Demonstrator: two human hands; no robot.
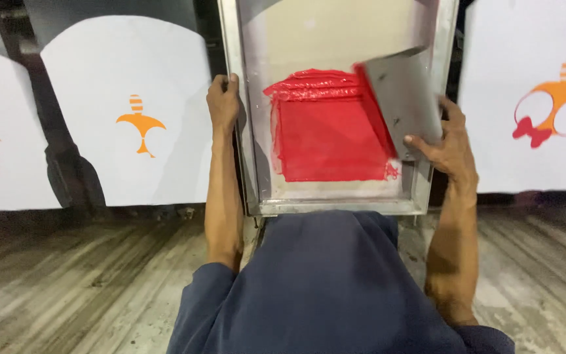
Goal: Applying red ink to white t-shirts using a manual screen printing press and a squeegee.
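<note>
Dim, even light; soft shadows, slight blur.

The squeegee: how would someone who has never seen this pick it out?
Find the metal-framed screen at top centre, with red ink spread across its mesh. The squeegee is the flat grey blade tilted over the ink's right edge, gripped by the right hand. It alone is grey with a red-smeared edge.

A rectangular metal-framed printing screen (251,131) is lying flat, its grey mesh carrying a square patch of wet red ink (329,131) that is ridging thickly along its top edge. A flat grey squeegee blade (404,98) is standing tilted on the ink's right side, its left edge smeared red.
</note>
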